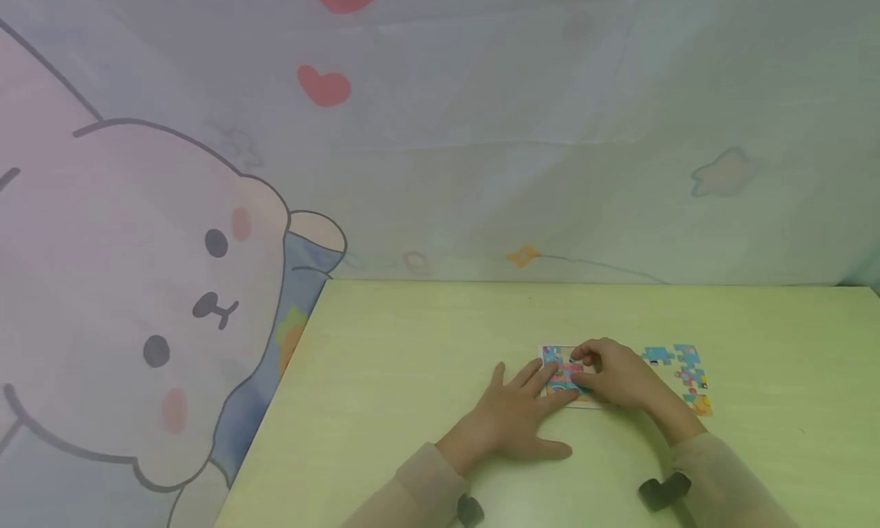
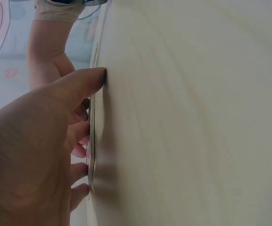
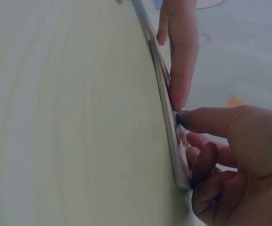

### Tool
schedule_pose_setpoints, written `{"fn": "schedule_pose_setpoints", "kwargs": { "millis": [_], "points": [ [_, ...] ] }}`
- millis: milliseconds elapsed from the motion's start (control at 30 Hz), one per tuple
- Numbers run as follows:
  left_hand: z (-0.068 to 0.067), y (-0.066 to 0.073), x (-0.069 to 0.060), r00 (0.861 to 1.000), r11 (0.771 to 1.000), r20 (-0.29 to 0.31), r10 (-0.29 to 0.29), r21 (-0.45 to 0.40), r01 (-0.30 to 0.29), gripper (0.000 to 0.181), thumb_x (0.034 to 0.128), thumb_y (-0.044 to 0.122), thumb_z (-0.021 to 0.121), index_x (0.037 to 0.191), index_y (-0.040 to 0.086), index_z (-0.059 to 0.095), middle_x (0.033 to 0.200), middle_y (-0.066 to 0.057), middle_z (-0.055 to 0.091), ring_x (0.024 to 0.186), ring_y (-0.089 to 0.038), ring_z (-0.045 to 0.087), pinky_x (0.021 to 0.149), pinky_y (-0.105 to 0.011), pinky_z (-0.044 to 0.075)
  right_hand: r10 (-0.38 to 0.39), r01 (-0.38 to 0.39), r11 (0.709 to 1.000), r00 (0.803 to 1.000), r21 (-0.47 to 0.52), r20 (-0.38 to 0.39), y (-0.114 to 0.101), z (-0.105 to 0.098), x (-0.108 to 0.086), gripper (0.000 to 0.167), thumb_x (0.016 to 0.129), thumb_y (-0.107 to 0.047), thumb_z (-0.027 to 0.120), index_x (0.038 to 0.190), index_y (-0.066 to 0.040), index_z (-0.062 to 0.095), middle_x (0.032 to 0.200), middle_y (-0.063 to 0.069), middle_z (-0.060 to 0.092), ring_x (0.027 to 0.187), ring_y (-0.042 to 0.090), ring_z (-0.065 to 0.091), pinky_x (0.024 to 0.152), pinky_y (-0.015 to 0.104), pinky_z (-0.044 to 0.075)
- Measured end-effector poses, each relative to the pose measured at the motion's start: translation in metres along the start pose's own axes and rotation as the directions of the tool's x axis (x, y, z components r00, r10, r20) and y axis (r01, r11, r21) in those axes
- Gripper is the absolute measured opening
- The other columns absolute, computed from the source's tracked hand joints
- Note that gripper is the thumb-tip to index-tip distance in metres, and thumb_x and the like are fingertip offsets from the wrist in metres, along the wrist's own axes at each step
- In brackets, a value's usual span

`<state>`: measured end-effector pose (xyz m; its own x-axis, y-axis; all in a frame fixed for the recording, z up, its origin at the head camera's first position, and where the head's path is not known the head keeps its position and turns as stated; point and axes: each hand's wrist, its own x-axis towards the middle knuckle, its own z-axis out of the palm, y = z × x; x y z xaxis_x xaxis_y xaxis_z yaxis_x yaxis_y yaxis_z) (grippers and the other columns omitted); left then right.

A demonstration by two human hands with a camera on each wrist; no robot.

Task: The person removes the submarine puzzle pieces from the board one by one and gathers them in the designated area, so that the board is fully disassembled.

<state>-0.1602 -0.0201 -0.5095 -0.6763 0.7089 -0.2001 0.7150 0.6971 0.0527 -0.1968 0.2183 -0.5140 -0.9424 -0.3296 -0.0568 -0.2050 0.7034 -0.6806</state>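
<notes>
A small jigsaw puzzle (image 1: 565,372) in a thin tray lies on the table, its left part filled with colourful pieces. My left hand (image 1: 512,417) is spread out, its fingertips resting on the puzzle's left and lower side; the thumb reaches down to the tabletop. From the right, my right hand (image 1: 619,375) holds a puzzle piece against the tray between thumb and curled fingers; the piece is mostly hidden. In the right wrist view the right thumb and fingers touch the tray's upper face, close to a left fingertip, and the tray edge (image 3: 166,108) shows side-on.
Several loose puzzle pieces (image 1: 693,379), blue, pink and orange, lie on the pale table (image 1: 412,344) right of the tray. A printed cloth (image 1: 481,131) with a cartoon bear hangs behind and to the left. Dark wrist devices (image 1: 664,491) sit at the sleeves.
</notes>
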Motion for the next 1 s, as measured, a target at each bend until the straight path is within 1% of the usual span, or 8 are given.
{"fn": "schedule_pose_setpoints", "kwargs": {
  "millis": [267, 433, 533, 633, 700, 800, 900, 1000],
  "points": [
    [0.0007, -0.0005, 0.0012, 1.0, 1.0, 0.009, -0.006, -0.002, 0.006, 0.081, 0.0936, 0.083, 0.037, 0.164, 0.049, 0.016, 0.175, 0.004, -0.002, 0.159, -0.021, -0.001, 0.116, -0.071, 0.021, -0.02, 0.02, 1.0, 1.0, 0.006, -0.024, 0.0011, 0.0019, 0.0, 0.033, 0.094, -0.023, 0.077, 0.12, -0.004, 0.069, 0.11, 0.009, 0.066, 0.102, 0.028, 0.061, 0.087, 0.051, 0.052],
    [0.0023, -0.001, 0.0025, 1.0, 1.0, 0.005, -0.006, -0.009, 0.006, 0.081, 0.0933, 0.084, 0.037, 0.164, 0.049, 0.016, 0.175, 0.004, -0.002, 0.159, -0.02, -0.001, 0.116, -0.072, 0.02, -0.009, 0.009, 1.0, 0.999, 0.012, -0.037, 0.0012, 0.0027, -0.0003, 0.035, 0.093, -0.022, 0.077, 0.122, -0.004, 0.068, 0.111, 0.007, 0.067, 0.102, 0.026, 0.062, 0.088, 0.052, 0.052],
    [0.0029, -0.0006, 0.0027, 1.0, 1.0, 0.003, -0.009, -0.011, 0.009, 0.081, 0.0929, 0.084, 0.037, 0.164, 0.05, 0.016, 0.175, 0.005, -0.001, 0.159, -0.02, 0.0, 0.116, -0.071, 0.021, -0.003, 0.004, 1.0, 0.999, 0.023, -0.037, 0.0015, 0.0022, -0.0009, 0.036, 0.093, -0.022, 0.077, 0.123, -0.004, 0.067, 0.109, 0.004, 0.068, 0.096, 0.022, 0.062, 0.085, 0.048, 0.053],
    [0.0026, 0.0, 0.0027, 1.0, 1.0, 0.004, -0.009, -0.013, 0.009, 0.082, 0.0928, 0.084, 0.038, 0.164, 0.05, 0.016, 0.175, 0.004, 0.0, 0.159, -0.021, 0.0, 0.116, -0.071, 0.021, -0.003, 0.005, 0.998, 0.999, 0.056, -0.035, 0.0013, 0.0015, -0.0017, 0.035, 0.093, -0.021, 0.077, 0.123, -0.006, 0.065, 0.105, 0.003, 0.068, 0.085, 0.019, 0.061, 0.077, 0.042, 0.052],
    [0.0023, 0.0001, 0.0027, 1.0, 1.0, 0.005, -0.008, -0.017, 0.008, 0.082, 0.0929, 0.084, 0.038, 0.164, 0.049, 0.017, 0.175, 0.004, 0.0, 0.159, -0.021, 0.0, 0.116, -0.071, 0.021, -0.007, 0.009, 0.996, 0.999, 0.086, -0.033, 0.0013, 0.0014, -0.0024, 0.033, 0.094, -0.019, 0.076, 0.122, -0.008, 0.064, 0.103, 0.003, 0.068, 0.081, 0.017, 0.061, 0.073, 0.039, 0.051],
    [0.002, 0.0004, 0.0031, 1.0, 1.0, 0.005, -0.008, -0.018, 0.008, 0.082, 0.0928, 0.084, 0.039, 0.164, 0.049, 0.017, 0.175, 0.004, 0.0, 0.159, -0.021, 0.001, 0.116, -0.071, 0.021, -0.012, 0.017, 0.993, 0.999, 0.12, -0.037, 0.002, 0.0016, -0.0037, 0.029, 0.097, -0.019, 0.073, 0.122, -0.009, 0.063, 0.102, 0.002, 0.068, 0.081, 0.016, 0.064, 0.07, 0.037, 0.051],
    [0.0019, 0.0007, 0.0039, 1.0, 1.0, 0.004, -0.011, -0.014, 0.011, 0.081, 0.0925, 0.084, 0.039, 0.163, 0.05, 0.018, 0.175, 0.005, 0.001, 0.159, -0.02, 0.001, 0.116, -0.071, 0.021, -0.013, 0.02, 0.99, 0.999, 0.137, -0.051, 0.0033, 0.0021, -0.0047, 0.024, 0.101, -0.022, 0.07, 0.122, -0.011, 0.065, 0.101, 0.001, 0.069, 0.081, 0.015, 0.065, 0.069, 0.036, 0.051],
    [0.0019, 0.0005, 0.0046, 1.0, 1.0, 0.004, -0.014, -0.015, 0.014, 0.081, 0.0923, 0.084, 0.039, 0.163, 0.051, 0.018, 0.175, 0.006, 0.001, 0.159, -0.02, 0.002, 0.117, -0.07, 0.021, -0.014, 0.024, 0.989, 0.997, 0.143, -0.071, 0.0041, 0.0026, -0.0055, 0.023, 0.102, -0.025, 0.068, 0.121, -0.012, 0.066, 0.1, 0.0, 0.071, 0.078, 0.014, 0.065, 0.067, 0.035, 0.052]
  ]
}}
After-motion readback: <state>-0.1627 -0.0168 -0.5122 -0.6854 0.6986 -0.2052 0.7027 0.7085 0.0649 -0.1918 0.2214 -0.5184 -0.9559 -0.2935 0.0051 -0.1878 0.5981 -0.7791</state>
